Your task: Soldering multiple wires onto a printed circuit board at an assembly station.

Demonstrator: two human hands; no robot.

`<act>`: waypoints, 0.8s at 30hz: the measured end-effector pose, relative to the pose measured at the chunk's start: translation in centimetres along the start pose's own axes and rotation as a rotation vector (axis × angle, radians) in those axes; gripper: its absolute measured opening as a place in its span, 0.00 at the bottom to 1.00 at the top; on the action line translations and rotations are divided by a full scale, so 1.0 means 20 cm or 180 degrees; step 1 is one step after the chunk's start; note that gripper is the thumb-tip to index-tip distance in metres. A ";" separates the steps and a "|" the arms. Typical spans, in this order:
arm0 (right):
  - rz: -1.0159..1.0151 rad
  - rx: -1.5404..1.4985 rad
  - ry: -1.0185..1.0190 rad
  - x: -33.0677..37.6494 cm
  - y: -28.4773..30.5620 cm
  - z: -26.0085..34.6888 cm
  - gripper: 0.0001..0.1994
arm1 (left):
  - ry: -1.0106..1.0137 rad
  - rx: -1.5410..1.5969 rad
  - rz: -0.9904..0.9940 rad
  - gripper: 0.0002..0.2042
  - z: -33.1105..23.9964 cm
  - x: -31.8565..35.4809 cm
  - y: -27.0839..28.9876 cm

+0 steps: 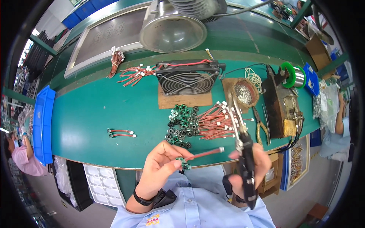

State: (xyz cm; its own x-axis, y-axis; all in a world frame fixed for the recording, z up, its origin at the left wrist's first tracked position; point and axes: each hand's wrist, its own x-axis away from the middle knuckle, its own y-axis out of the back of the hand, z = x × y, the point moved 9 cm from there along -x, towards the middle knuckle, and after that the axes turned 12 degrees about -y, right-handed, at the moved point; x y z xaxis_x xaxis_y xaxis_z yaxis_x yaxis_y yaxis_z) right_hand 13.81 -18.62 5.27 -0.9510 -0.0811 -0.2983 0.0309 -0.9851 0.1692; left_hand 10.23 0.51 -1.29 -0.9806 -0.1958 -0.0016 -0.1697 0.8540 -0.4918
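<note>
Between the thumb and fingers of my left hand [161, 161] is a small green circuit board [184, 164]. A red wire lead [205, 153] with a white plug stretches right from the board. My right hand [258, 163] is wrapped round the black handle of a soldering iron [248, 159]. Its metal front end points away from me, overlapping the round tin [247, 99] of silvery bits in this view. Beyond my hands lie a pile of small green and black boards [182, 121] and a heap of red leads with white plugs [216, 121]. Two boards with leads [121, 133] lie apart on the left.
A black fan [187, 79] stands on a wooden board behind the piles. A metal lamp-like hood [173, 34] hangs beyond it. Right of the tin are tweezers, pliers [261, 129], a dark box [279, 106] and a green solder spool [293, 75]. A blue bin [42, 125] stands left.
</note>
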 end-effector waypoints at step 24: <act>0.1297 0.1031 0.0566 0.14 -0.10 0.03 0.21 | -0.0802 -0.0790 -0.0133 0.06 -0.05 -0.07 0.05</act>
State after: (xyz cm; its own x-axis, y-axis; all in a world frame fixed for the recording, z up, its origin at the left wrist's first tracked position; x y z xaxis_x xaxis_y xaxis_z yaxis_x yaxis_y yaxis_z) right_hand 10.92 -16.78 4.63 -0.8144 -0.4982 -0.2975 0.2628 -0.7738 0.5763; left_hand 11.35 2.23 -0.92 -0.9227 -0.3194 -0.2158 -0.2581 0.9278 -0.2695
